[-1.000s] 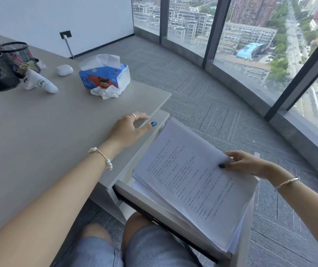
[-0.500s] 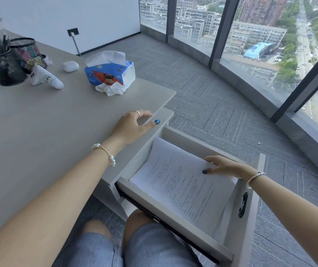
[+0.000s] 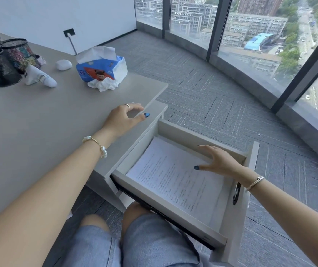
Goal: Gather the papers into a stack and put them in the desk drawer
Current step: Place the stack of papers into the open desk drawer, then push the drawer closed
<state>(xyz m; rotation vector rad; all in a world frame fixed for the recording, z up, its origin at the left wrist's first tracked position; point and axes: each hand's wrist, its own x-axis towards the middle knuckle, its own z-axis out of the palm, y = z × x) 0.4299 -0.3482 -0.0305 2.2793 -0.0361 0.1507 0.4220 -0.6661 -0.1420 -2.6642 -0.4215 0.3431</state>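
- Paper stack (image 3: 175,180) lies flat inside the open drawer (image 3: 202,136), printed side up, directly under the right hand (image 3: 220,162).
- Right-hand grip: fingers spread wide, holding nothing; cannot tell whether the fingertips touch the top sheet or hover just above it.
- Left hand (image 3: 124,117) rests on the table (image 3: 38,120) edge, well to the left of the right hand; its grip is loose and empty, fingers draped over the edge.
- Stack looks squared enough but its near corner sits close to the drawer's front wall, below the right hand; risk: sheets ride up that wall and crease if the drawer gets shoved.
- Risk: pulling the right hand away with a fingertip dragging fans the top sheets, undoing the stack.
- Risk: closing fast slides loose paper toward the back, beyond the right hand, so edges may curl or catch under the table lip.
- Risk: the left thumb hangs right over the gap where the drawer travels; pinch point if the drawer shuts before that hand moves.
- Person's knee (image 3: 135,211) sits under the drawer front; bumping it could jolt the drawer.
- Tissue box (image 3: 100,69) and mesh pen holders (image 3: 2,62) stay far beyond the left hand, no interference likely.
- Judgement: placing nearly done; closing the drawer probably remains.
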